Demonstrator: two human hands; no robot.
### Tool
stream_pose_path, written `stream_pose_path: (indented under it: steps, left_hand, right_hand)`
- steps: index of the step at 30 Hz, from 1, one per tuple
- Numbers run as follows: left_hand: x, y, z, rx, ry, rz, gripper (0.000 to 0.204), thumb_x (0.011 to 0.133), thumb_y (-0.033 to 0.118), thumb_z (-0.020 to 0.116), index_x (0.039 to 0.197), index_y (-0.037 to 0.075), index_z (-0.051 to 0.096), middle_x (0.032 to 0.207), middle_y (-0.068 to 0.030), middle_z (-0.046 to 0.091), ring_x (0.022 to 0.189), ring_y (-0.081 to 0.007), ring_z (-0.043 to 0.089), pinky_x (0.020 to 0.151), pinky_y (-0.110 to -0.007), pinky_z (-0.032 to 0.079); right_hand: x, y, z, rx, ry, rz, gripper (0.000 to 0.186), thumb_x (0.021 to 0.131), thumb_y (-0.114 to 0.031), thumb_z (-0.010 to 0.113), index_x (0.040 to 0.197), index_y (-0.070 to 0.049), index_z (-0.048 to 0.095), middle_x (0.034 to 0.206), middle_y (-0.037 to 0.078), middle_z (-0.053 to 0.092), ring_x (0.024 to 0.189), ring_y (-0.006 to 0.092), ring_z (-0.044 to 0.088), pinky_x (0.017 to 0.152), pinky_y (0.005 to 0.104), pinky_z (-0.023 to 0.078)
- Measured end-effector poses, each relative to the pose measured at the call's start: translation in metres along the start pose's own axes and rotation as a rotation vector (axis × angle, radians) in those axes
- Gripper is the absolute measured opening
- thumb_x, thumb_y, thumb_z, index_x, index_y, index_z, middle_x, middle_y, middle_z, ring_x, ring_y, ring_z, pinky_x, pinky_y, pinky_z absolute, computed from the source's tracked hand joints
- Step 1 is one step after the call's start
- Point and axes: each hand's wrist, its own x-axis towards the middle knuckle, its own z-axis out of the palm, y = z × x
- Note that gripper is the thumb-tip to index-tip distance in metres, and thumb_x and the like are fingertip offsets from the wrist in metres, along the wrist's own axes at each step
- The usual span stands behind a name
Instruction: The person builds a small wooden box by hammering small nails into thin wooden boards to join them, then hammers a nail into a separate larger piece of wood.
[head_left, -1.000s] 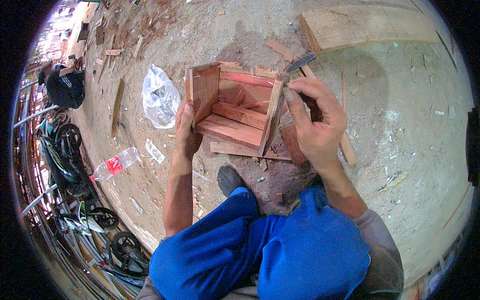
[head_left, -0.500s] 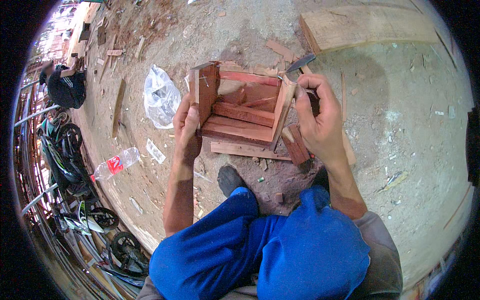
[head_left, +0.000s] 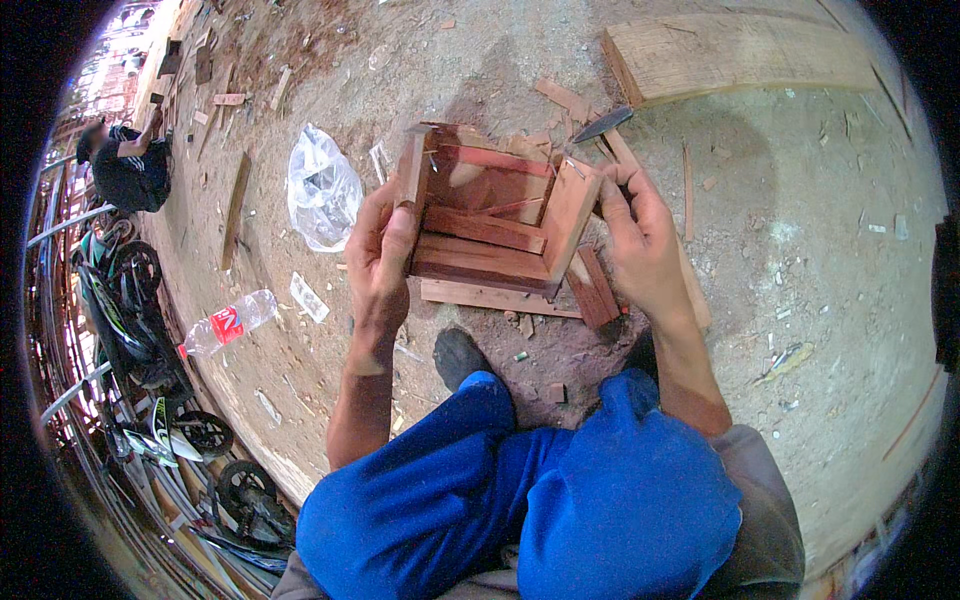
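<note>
Above the dirt floor I hold up a small open box of reddish wood [head_left: 478,262], one hand at each side. My left hand [head_left: 378,255] is closed on its left board, the thumb along the near edge. At the opposite end, my right hand [head_left: 642,232] pinches the upper outer edge of the paler right board [head_left: 573,215]. A thin nail stands out near the top of each side board. Just beyond the right hand lies a hammer [head_left: 603,123] with a dark head; the box and hand partly hide its surroundings.
Wood blocks [head_left: 593,288] and a flat strip [head_left: 490,297] lie below the box. A thick plank [head_left: 740,58] rests at the far right. Leftward are a clear plastic bag [head_left: 322,190], a plastic bottle [head_left: 232,322], parked motorbikes [head_left: 130,300] and another person [head_left: 130,170] crouching.
The box has tilted and turned slightly, showing more of the right board's face and its nail. My right hand has shifted a little lower along that board's outer side.
</note>
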Motion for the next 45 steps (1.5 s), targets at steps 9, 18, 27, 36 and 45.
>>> stream_pose_path:
  steps: [9,18,27,36,45]
  left_hand:
    - [-0.002,0.017,0.004,0.060,-0.044,0.030,0.049,0.105,0.023,0.057,0.146,-0.003,0.051,0.138,-0.0129,0.061,0.126,-0.0194,0.056,0.112,-0.035,0.040]
    - [-0.002,0.009,0.000,-0.033,-0.068,-0.020,0.051,0.105,0.026,0.060,0.147,-0.002,0.051,0.138,-0.0123,0.061,0.126,-0.0201,0.057,0.111,-0.036,0.041]
    - [-0.005,0.028,0.006,0.126,-0.081,0.006,0.053,0.104,0.024,0.059,0.150,0.000,0.047,0.140,-0.0147,0.060,0.125,-0.0241,0.059,0.108,-0.039,0.045]
    - [-0.003,0.018,0.002,-0.002,-0.092,0.061,0.055,0.103,0.024,0.060,0.151,0.000,0.046,0.144,-0.0145,0.057,0.127,-0.0233,0.057,0.110,-0.038,0.042]
    - [-0.006,0.019,0.001,0.055,-0.072,0.067,0.057,0.102,0.026,0.063,0.151,0.001,0.047,0.139,-0.0126,0.060,0.121,-0.0194,0.060,0.106,-0.035,0.045]
  right_hand:
    - [0.001,0.012,-0.011,0.311,-0.170,0.154,0.025,0.111,-0.019,0.047,0.125,0.000,0.055,0.119,0.006,0.063,0.113,0.0126,0.058,0.103,0.0299,0.046]
    - [0.002,0.013,-0.006,0.128,-0.080,-0.088,0.016,0.110,-0.013,0.048,0.120,-0.002,0.054,0.119,0.003,0.056,0.109,0.0099,0.052,0.098,0.0251,0.042]
    - [0.002,0.015,-0.020,0.300,-0.114,0.099,0.019,0.109,-0.016,0.051,0.121,-0.002,0.057,0.112,0.002,0.061,0.104,0.0096,0.057,0.093,0.0288,0.049]
    - [-0.001,0.005,-0.017,0.389,-0.134,0.069,0.017,0.109,-0.015,0.052,0.118,-0.002,0.058,0.109,0.000,0.060,0.102,0.0081,0.055,0.091,0.0260,0.047]
    - [0.002,0.029,-0.021,0.384,-0.203,0.075,0.019,0.108,-0.015,0.052,0.121,-0.002,0.058,0.129,0.005,0.057,0.117,0.0138,0.057,0.101,0.0330,0.049]
